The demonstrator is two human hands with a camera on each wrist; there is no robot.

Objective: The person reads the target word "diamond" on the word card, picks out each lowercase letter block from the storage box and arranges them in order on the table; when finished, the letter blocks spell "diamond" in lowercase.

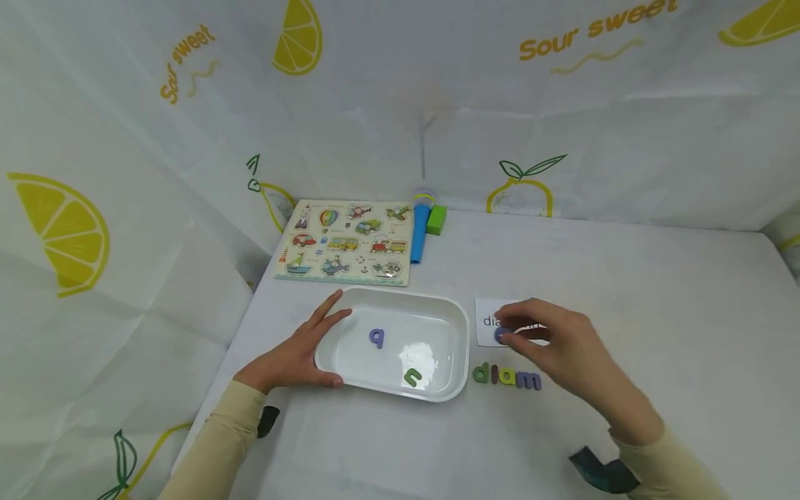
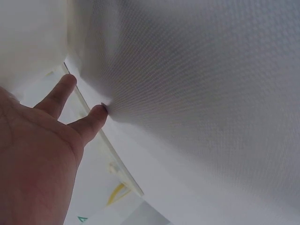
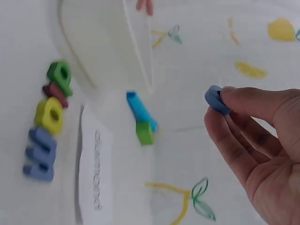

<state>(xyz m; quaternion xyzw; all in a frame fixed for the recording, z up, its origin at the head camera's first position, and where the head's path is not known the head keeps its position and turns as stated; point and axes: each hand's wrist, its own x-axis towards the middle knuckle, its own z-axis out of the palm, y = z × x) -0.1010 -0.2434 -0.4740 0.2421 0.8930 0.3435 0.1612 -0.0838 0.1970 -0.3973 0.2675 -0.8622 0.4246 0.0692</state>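
Note:
My left hand (image 1: 294, 351) spreads across the left end of a white tray (image 1: 400, 396), its thumb at the near rim and fingers at the far side. In the left wrist view, two straight fingers (image 2: 90, 124) meet the tray's outer wall. Inside the tray lie a purple letter (image 1: 376, 338) and a green letter (image 1: 412, 377). Above a white word card (image 1: 486, 336), my right hand (image 1: 562, 344) pinches a small blue-purple rounded letter (image 3: 215, 100) between thumb and fingertips; its exact shape is partly hidden. Below the card, letters (image 1: 507, 377) in green, dark red, yellow and purple form a row.
Behind the tray lies a wooden vehicle puzzle board (image 1: 344, 243). A blue toy microphone (image 1: 419, 232) and a green block (image 1: 436, 220) are beside it. A white cloth with lemon prints (image 1: 300, 38) hangs at the back and left.

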